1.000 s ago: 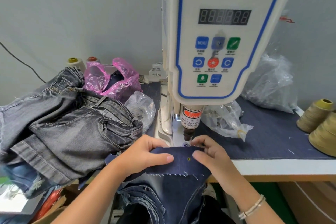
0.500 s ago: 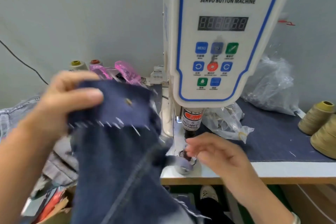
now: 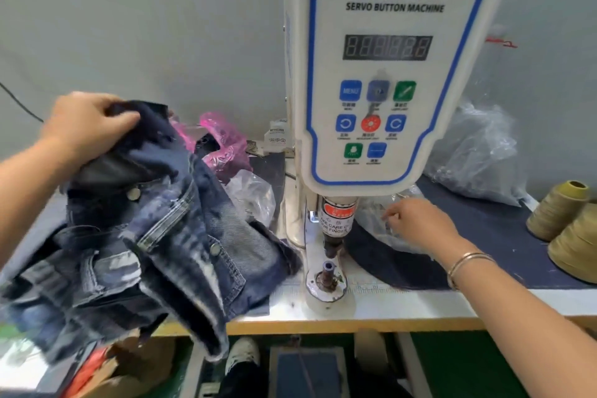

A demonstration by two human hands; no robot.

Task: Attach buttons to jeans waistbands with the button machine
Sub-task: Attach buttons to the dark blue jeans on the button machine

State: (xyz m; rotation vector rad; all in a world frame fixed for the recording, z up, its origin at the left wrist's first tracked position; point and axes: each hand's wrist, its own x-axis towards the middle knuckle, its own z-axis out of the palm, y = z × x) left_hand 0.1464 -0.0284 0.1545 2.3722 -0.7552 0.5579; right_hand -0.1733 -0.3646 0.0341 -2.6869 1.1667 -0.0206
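- Machine upright at table edge, white "SERVO BUTTON MACHINE" panel, die post bare below head
- Jeans hanging left of machine, off the die, blurred
- Left hand raised, fingers clamped on top edge of jeans
- Right hand in clear bag right of head; grip state can't tell
- 2 thread cones far right

Lighting: bright, even, diffuse; shadows soft. Blur: motion smear on the jeans and left hand; machine panel sharp. Distortion: wide-angle bending toward frame edges
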